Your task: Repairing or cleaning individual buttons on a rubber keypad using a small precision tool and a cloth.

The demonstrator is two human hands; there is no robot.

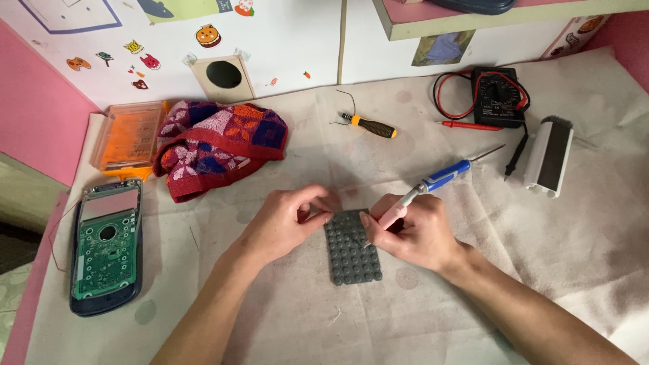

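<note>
A grey rubber keypad mat (pixel 351 253) with rows of round bumps lies on the white cloth in front of me. My left hand (pixel 287 220) pinches its upper left corner with thumb and forefinger. My right hand (pixel 416 233) grips a thin pink tool (pixel 391 217) like a pen, its tip touching the mat's upper right part. An opened device (pixel 106 247) with a green circuit board showing lies at the far left, apart from both hands.
A blue-handled screwdriver (pixel 449 174) rests just behind my right hand. Farther back are a small black-and-orange screwdriver (pixel 370 126), a black multimeter (pixel 498 94) with red and black leads, a white-and-black brush (pixel 549 157), a patterned red towel (pixel 216 145) and an orange bit case (pixel 128 135).
</note>
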